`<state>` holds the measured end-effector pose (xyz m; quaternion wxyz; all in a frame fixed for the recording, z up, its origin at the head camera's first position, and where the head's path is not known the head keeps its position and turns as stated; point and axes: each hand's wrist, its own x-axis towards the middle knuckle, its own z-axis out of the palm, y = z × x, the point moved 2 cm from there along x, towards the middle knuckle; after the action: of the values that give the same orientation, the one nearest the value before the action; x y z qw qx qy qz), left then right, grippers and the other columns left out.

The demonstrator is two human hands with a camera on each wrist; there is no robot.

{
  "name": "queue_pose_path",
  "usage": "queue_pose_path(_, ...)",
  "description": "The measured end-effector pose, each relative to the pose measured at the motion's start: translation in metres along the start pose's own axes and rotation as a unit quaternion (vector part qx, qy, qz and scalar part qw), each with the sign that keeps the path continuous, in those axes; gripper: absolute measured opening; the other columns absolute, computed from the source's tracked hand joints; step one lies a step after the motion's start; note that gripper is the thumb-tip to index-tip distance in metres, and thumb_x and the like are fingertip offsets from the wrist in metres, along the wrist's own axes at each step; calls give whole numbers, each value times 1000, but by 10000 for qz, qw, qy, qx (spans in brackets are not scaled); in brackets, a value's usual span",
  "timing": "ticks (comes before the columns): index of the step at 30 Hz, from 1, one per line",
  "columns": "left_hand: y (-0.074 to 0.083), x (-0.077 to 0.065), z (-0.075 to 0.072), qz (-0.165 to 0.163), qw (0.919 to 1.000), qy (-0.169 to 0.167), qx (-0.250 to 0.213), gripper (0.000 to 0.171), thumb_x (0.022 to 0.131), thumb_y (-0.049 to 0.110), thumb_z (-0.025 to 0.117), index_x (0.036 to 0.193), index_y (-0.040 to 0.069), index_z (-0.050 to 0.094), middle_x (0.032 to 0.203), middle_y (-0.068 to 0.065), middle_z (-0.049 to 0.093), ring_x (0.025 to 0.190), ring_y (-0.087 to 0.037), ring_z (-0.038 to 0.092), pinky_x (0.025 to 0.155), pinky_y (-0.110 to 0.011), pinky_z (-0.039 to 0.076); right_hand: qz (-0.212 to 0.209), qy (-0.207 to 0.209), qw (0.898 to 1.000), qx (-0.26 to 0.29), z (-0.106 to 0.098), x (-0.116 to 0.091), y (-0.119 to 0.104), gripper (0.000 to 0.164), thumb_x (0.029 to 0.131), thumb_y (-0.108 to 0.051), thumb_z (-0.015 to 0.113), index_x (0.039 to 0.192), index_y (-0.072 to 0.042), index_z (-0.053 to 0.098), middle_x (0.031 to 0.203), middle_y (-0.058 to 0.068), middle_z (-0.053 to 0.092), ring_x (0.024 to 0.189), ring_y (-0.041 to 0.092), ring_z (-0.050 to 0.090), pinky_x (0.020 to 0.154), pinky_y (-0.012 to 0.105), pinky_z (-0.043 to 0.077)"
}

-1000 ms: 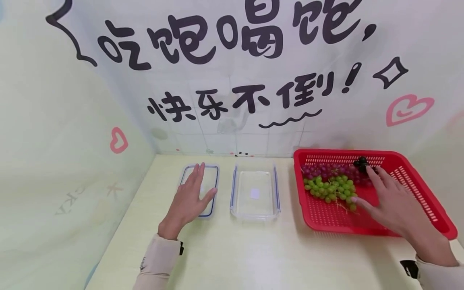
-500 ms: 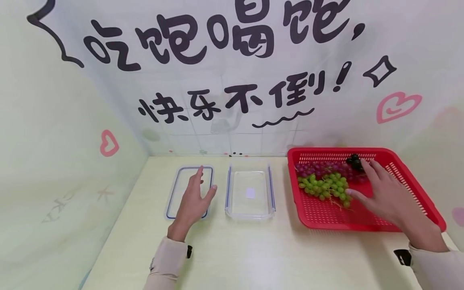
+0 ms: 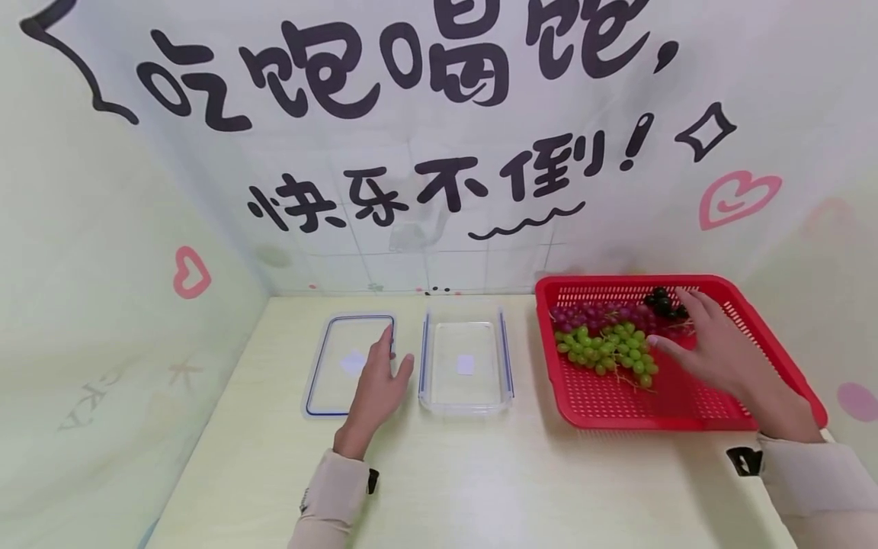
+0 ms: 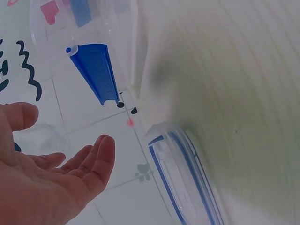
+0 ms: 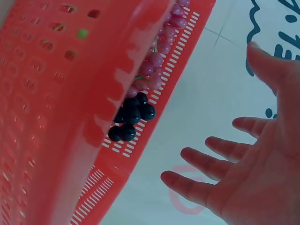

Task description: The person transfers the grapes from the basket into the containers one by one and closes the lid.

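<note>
My left hand hovers over the right side of a clear lid with a blue seal, fingers extended and nothing held. To the right of it stands a clear food container; its blue clip shows in the left wrist view. Over the right part of a red basket is my right hand, fingers spread and holding nothing. Inside the basket lie green grapes, purple grapes and black grapes. In the right wrist view the hand is apart from the black grapes.
Everything sits on a pale table. A printed back curtain with large black characters and hearts rises directly behind the containers, and a side curtain closes off the left.
My left hand has moved rightward from the middle of the lid to its right side. The right hand stays over the basket. The head view has turned a little right.
</note>
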<state>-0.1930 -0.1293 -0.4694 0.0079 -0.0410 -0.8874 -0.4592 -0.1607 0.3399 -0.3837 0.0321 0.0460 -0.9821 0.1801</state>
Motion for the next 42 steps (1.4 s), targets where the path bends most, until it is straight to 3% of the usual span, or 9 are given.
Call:
queue_pose_path(10, 0, -3, 10, -243, 9996, -137, 17, 66, 103, 27, 51, 158, 6, 21, 151, -23, 38, 130, -38, 49, 103, -55, 44, -39, 286, 9992, 269, -1, 24, 13, 87, 81, -20, 82, 147, 11, 32, 138, 39, 37, 124, 57, 32, 84, 74, 45)
queue_pose_path(18, -2, -4, 16, -400, 9990, -195, -31, 63, 104, 28, 48, 157, 6, 22, 150, -23, 39, 131, -39, 48, 105, -56, 43, 205, -95, 9985, 494, -1, 41, 24, 78, 90, -27, 74, 146, 10, 33, 131, 37, 46, 113, 53, 47, 86, 70, 48)
queue_pose_path(25, -6, -3, 23, -445, 9986, -229, -141, 61, 104, 27, 47, 157, 7, 25, 148, -23, 42, 129, -38, 49, 104, -56, 44, 663, -478, 9948, 603, 0, 50, 34, 85, 91, -31, 71, 149, 10, 25, 126, 40, 45, 104, 52, 52, 78, 60, 57)
queue_pose_path(30, -6, -2, 26, -333, 9985, -321, -306, 58, 105, 28, 46, 156, 8, 27, 147, -24, 43, 129, -38, 49, 104, -56, 43, 985, -818, 9888, 773, 3, 56, 40, 93, 93, -40, 66, 150, 13, 15, 130, 42, 40, 109, 54, 48, 83, 62, 55)
queue_pose_path(34, -5, -3, 30, -327, 9982, -421, -289, 57, 106, 29, 44, 157, 9, 27, 147, -24, 43, 129, -39, 49, 105, -56, 42, 1019, -910, 9876, 769, 6, 58, 46, 90, 93, -40, 66, 148, 14, 19, 129, 41, 41, 109, 54, 48, 85, 63, 54)
queue_pose_path(42, -3, -2, 34, -120, 9985, -415, -345, 56, 106, 28, 43, 155, 4, 29, 143, -27, 46, 125, -40, 52, 104, -56, 43, 930, -1042, 9874, 743, 7, 64, 54, 81, 92, -36, 68, 143, 12, 27, 121, 39, 45, 101, 50, 51, 72, 53, 58)
